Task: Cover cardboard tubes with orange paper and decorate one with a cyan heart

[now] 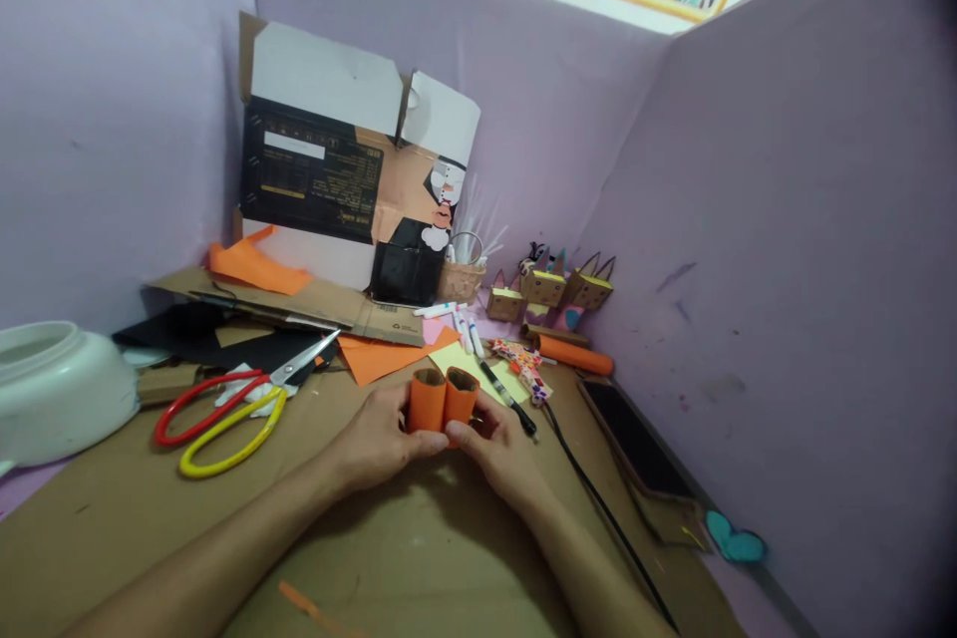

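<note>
Two short cardboard tubes covered in orange paper stand upright side by side, touching, with their open tops showing. My left hand [385, 439] is closed around the left orange tube [426, 404], its thumb across the front. Around the right orange tube [460, 401] my right hand [500, 444] is closed, and its thumb presses the lower front. Both thumbs nearly meet where the tubes join. Behind the tubes lie sheets of orange paper [381, 359] and yellow paper. Just right of my right hand is a black pen [508, 399].
Large scissors [231, 404] with red and yellow handles lie left, near a white pot [64, 394]. A patterned glue gun [527, 369] trails a black cord on the right, beside a phone [635, 439]. Markers, cardboard, an orange roll [575, 355] and small box figures are behind.
</note>
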Action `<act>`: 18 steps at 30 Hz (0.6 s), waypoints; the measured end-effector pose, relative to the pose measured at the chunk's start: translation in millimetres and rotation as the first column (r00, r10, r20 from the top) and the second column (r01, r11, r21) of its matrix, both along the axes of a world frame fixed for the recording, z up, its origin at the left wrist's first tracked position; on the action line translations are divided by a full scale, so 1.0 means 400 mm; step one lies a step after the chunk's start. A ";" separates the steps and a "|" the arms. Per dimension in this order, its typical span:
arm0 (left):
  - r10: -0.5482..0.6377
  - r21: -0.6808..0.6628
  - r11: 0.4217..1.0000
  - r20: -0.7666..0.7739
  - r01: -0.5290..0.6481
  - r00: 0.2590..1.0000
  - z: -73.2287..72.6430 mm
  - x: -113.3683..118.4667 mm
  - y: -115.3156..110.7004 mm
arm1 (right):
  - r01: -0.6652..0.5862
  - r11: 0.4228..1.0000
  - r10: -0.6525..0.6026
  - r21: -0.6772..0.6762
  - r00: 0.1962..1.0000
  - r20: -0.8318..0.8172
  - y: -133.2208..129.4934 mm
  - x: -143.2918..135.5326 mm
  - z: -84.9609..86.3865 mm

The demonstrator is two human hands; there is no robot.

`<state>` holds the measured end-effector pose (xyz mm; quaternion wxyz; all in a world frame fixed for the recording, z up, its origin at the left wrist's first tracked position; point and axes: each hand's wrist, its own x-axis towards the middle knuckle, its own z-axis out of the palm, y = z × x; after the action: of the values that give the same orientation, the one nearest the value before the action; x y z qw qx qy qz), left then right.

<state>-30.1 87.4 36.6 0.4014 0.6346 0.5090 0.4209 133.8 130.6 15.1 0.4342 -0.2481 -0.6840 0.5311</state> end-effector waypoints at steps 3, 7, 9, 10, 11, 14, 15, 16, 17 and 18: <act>0.020 0.024 1.000 -0.028 -0.020 0.999 0.000 0.000 0.000 | 0.017 0.999 -0.017 0.038 1.000 0.012 -0.001 0.004 0.001; 0.023 0.046 0.999 -0.053 -0.021 0.998 0.003 0.004 -0.002 | 0.025 1.000 -0.025 0.010 1.000 -0.017 -0.004 0.001 0.002; 0.061 0.036 0.998 -0.113 -0.057 0.992 0.008 0.001 0.000 | -0.018 0.998 0.013 -0.066 0.997 -0.082 -0.004 -0.002 0.001; 0.109 0.026 0.994 -0.171 -0.106 0.979 0.011 -0.004 0.003 | -0.042 0.993 0.028 -0.110 0.992 -0.122 -0.003 -0.004 -0.001; 0.173 0.018 0.985 -0.239 -0.174 0.956 0.014 -0.011 0.007 | -0.061 0.986 0.036 -0.155 0.987 -0.159 -0.003 -0.004 -0.003; 0.372 0.028 0.917 -0.423 -0.398 0.826 0.023 -0.044 0.024 | -0.098 0.958 0.034 -0.268 0.972 -0.233 0.001 -0.003 -0.008; 0.430 0.060 0.888 -0.457 -0.455 0.779 0.027 -0.056 0.029 | -0.115 0.948 0.039 -0.297 0.967 -0.251 0.001 -0.002 -0.009; 0.484 0.115 0.863 -0.469 -0.493 0.738 0.032 -0.065 0.031 | -0.138 0.938 0.052 -0.318 0.963 -0.264 0.001 -0.001 -0.010; 0.533 0.180 0.840 -0.457 -0.512 0.712 0.037 -0.070 0.031 | -0.163 0.931 0.072 -0.325 0.959 -0.273 -0.001 0.000 -0.009; 0.557 0.229 0.829 -0.418 -0.510 0.718 0.043 -0.070 0.027 | -0.188 0.928 0.099 -0.321 0.957 -0.274 -0.004 0.000 -0.007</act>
<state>-58.3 98.3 53.8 0.0966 0.5617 0.7301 0.3770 133.8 129.1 12.1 0.4276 -0.1993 -0.5361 0.7001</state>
